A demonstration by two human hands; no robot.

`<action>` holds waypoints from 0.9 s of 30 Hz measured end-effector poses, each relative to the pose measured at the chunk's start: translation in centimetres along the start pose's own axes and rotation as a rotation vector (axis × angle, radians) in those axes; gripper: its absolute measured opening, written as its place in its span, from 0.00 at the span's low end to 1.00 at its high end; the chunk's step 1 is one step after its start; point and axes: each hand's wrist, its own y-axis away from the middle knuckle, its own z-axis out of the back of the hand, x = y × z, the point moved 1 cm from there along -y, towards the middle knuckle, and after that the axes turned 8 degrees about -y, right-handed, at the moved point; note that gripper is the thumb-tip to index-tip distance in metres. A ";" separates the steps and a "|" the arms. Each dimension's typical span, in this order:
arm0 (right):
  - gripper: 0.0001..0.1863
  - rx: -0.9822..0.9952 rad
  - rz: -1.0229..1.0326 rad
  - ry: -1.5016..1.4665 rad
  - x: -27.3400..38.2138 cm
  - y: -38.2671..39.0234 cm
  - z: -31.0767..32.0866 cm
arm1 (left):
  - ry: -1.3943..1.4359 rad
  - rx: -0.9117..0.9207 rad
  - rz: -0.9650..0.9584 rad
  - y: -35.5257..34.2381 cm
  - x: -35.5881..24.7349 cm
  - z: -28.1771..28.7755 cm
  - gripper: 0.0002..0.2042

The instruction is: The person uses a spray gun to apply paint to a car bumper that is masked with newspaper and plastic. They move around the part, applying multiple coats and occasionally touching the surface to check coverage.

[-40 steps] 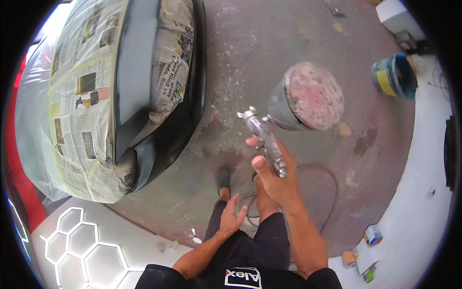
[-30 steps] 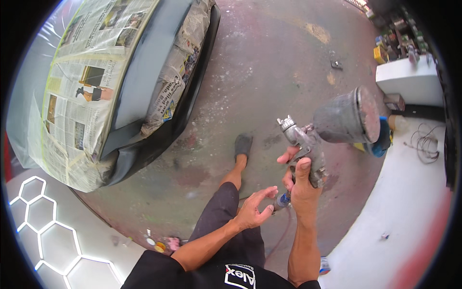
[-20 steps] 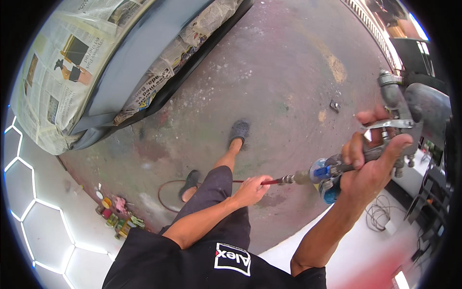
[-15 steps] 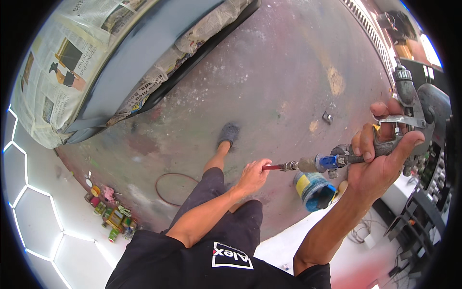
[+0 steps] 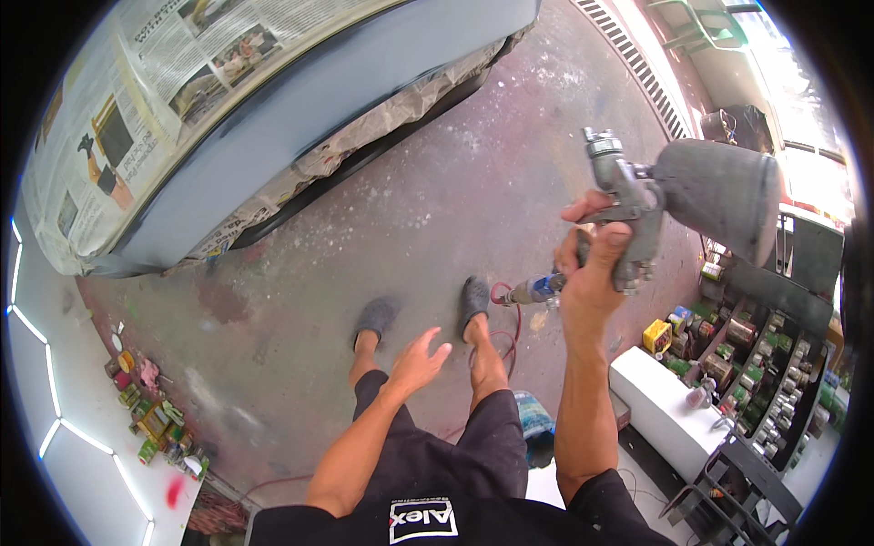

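Grey spray gun [image 5: 655, 196] gripped in right hand [image 5: 592, 273], upper right; left hand [image 5: 417, 362] open, empty, centre; masked car panel [image 5: 300, 118] awaits spraying.

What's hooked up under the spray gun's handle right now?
A blue-and-metal hose coupling juts from below the right hand gripping the spray gun, leading to a red hose. The hand covers the joint itself.

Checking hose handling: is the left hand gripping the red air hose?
No, the left hand is open and apart from the red hose.
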 end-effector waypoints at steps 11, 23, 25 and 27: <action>0.24 -0.063 0.090 -0.393 -20.4 -2.9 -4.7 | -0.421 -0.352 -0.186 -14.4 9.0 3.4 0.24; 0.27 0.008 0.274 -0.505 -31.7 -4.1 -6.5 | -1.280 -0.941 -0.802 -18.7 2.5 12.7 0.32; 0.26 0.080 0.206 -0.564 -31.7 -3.4 -6.5 | -1.357 -1.158 -0.725 -17.2 -1.7 14.8 0.37; 0.26 0.154 0.214 -0.566 -30.8 -2.8 -5.7 | -1.374 -1.394 -0.673 -16.6 -5.5 16.7 0.40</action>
